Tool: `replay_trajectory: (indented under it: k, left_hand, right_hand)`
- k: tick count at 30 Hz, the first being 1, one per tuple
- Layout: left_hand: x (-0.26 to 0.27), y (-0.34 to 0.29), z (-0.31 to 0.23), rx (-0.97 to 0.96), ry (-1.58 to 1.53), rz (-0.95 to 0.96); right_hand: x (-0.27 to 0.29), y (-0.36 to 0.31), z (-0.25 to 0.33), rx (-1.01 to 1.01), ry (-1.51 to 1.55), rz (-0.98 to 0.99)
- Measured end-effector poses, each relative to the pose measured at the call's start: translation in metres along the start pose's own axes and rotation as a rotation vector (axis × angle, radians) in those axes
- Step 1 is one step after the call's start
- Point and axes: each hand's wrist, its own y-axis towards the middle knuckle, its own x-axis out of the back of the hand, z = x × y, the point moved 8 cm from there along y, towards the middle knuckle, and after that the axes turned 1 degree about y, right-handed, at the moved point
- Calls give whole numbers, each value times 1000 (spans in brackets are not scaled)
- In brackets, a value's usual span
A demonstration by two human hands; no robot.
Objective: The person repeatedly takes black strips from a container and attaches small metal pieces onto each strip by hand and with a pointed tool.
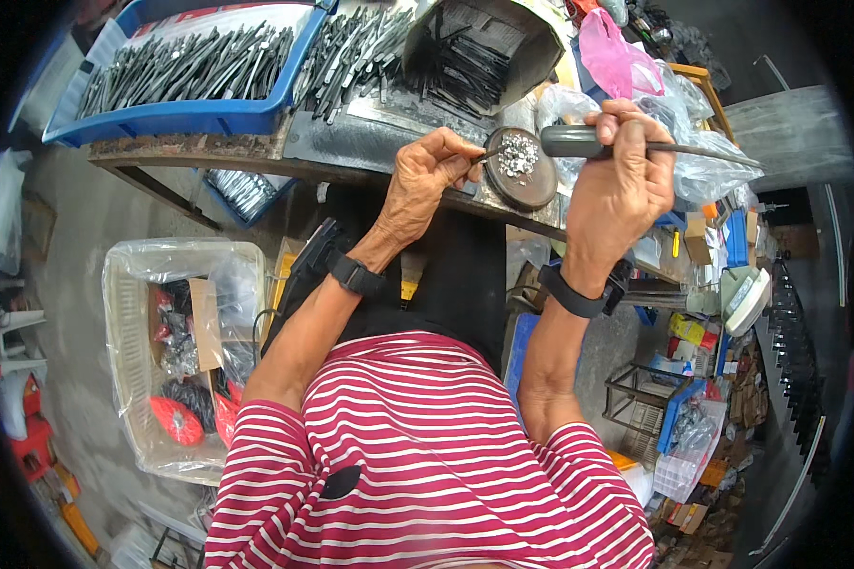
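Over the workbench edge, my left hand [427, 180] is closed in a pinch on a thin dark strip [490, 154], whose end reaches the rim of a round dish [522, 196]. Small silvery-white bits [517, 156] lie heaped in that dish. To its right, my right hand [626, 175] is wrapped round a screwdriver-like tool [574, 141]. The tool's thick dark grey handle points left toward the dish, and its long thin shaft runs out to the right. What the shaft's tip looks like is too small to tell.
A blue tray [285, 109] of thin dark strips stands at the back left. More strips [351, 57] lie loose beside it, and others fill an open container [541, 66]. Plastic bags [697, 166] crowd the right. A pale crate [123, 379] sits on the floor at left.
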Motion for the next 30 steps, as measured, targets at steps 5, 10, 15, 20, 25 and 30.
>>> replay_trajectory:
  k: [5,10,15,20,25,30]
  left_hand:
    - [-1,2,-1,-2,24,14]
    - [0,6,0,6,59,14]
    - [-2,5,-3,-8,27,-21]
    - [-14,-5,-11,118,-24,-84]
    - [-23,-19,-9,242,-52,-146]
    - [-27,-26,-6,294,-27,-132]
  right_hand:
    - [-5,11,47,207,-67,27]
    - [4,-14,-32,-152,-183,14]
    - [18,-40,-37,-244,38,-84]
    - [28,-61,-48,-420,-146,-77]
    - [27,-84,-63,-555,-280,18]
    - [29,-91,-65,-574,-330,-6]
